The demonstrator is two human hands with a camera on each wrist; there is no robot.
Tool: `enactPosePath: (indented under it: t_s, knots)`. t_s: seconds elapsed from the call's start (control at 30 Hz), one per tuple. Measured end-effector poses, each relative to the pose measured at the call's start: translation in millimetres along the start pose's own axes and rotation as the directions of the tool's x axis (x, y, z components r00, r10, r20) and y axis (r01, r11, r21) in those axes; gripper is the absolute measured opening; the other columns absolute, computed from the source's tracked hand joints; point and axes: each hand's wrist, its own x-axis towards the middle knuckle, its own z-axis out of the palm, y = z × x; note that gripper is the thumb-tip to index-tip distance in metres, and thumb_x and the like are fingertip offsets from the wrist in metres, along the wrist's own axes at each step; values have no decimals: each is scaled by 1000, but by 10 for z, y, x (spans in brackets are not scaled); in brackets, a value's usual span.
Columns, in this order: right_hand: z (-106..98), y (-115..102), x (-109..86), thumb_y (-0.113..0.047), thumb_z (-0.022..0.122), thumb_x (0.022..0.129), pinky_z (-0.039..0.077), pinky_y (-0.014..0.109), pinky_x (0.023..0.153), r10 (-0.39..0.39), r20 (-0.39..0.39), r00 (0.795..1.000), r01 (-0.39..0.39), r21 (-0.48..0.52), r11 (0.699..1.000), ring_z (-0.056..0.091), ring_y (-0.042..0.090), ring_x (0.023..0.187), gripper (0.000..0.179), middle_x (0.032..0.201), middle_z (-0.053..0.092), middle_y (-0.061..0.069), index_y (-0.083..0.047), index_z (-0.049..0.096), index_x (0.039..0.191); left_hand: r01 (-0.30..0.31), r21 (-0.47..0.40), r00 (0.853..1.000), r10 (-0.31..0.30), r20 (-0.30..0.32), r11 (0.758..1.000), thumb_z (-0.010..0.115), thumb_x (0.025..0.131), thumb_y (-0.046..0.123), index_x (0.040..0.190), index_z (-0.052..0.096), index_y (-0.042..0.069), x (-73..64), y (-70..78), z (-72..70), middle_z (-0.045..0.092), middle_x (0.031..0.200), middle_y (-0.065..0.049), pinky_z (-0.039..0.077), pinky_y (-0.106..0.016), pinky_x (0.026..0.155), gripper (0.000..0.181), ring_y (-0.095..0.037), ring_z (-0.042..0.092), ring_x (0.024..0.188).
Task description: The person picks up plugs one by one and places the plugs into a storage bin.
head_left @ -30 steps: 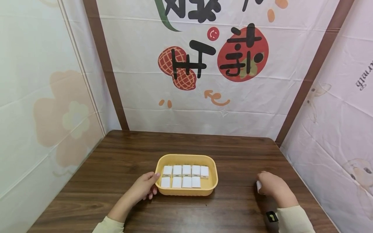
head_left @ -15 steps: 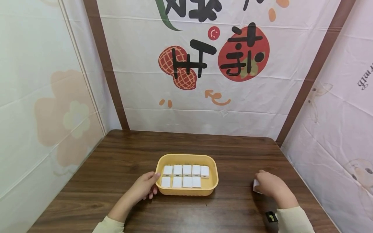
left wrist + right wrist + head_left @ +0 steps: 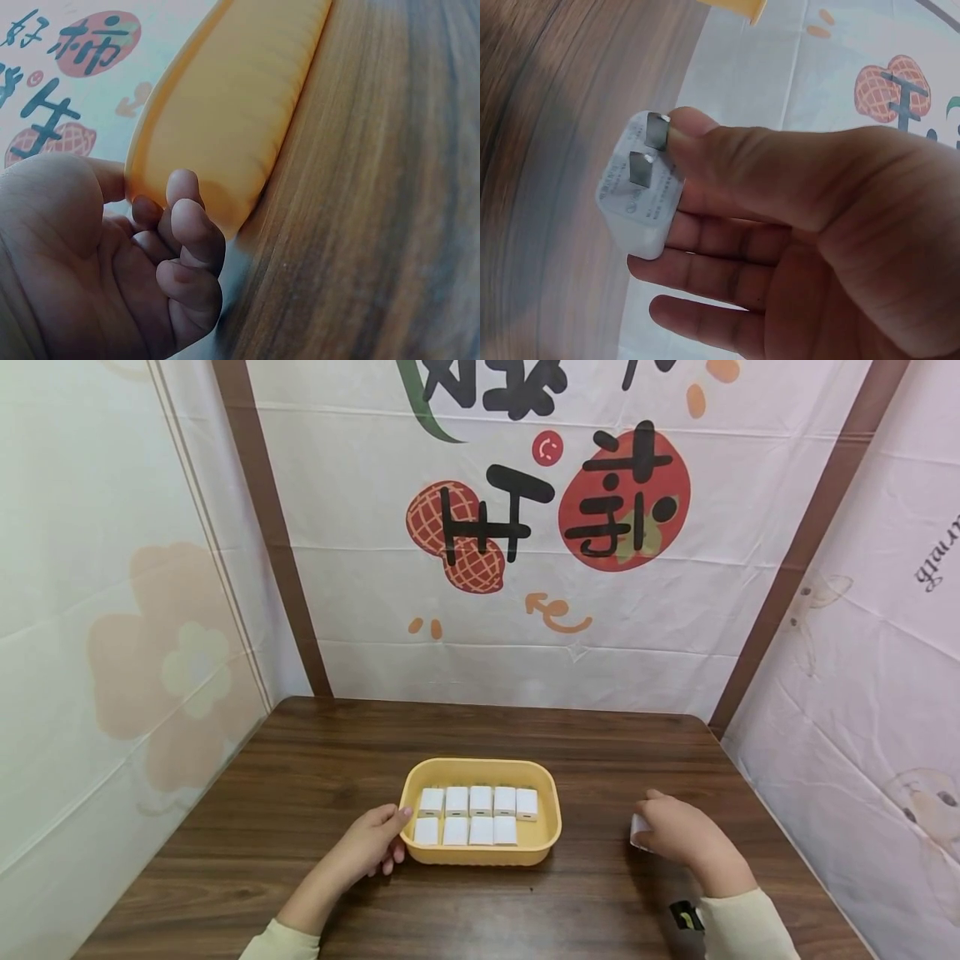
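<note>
A yellow plastic basket [image 3: 543, 827] stands mid-table with several white charger plugs [image 3: 481, 829] laid in two rows, the front row ending short of the right wall. At its left end my left hand [image 3: 372, 842] pinches the rim, thumb on the edge. The left wrist view has the curled fingers [image 3: 196, 232] against the basket's outer wall. Right of the basket, my right hand [image 3: 686, 835] holds another white charger plug [image 3: 641, 191] between thumb and fingers. Its two flat metal prongs and printed face show in the right wrist view.
The brown wood-grain table [image 3: 480, 910] has a printed cloth wall [image 3: 495, 668] behind it and cloth walls on both sides. A small black item with a yellow-green mark [image 3: 686, 915] shows beside the right sleeve.
My right hand has moved left toward the basket with the charger plug in it. The left hand and the basket have stayed in place.
</note>
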Motion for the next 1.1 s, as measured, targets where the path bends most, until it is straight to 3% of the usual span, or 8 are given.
enactPosePath:
  t_s: [0.63,1.1]
  knots:
    - [-66,-217,95,-20,77,93,52,43,74,-92,-44,995,88,-77,993,58,18,81,38,95,58,8,5,69,120,-3,-4,1000,3,-8,1000,43,110,42,97,57,6,-6,-9,6,60,66,-6,34,-25,42,41,-16,54,49]
    - [-197,-407,168,-20,76,93,50,39,69,-164,-50,985,159,-96,983,54,15,77,33,92,56,5,1,70,118,-9,2,1000,9,-6,1000,44,110,45,97,57,6,-14,0,0,59,66,-6,34,-26,42,43,-18,54,48]
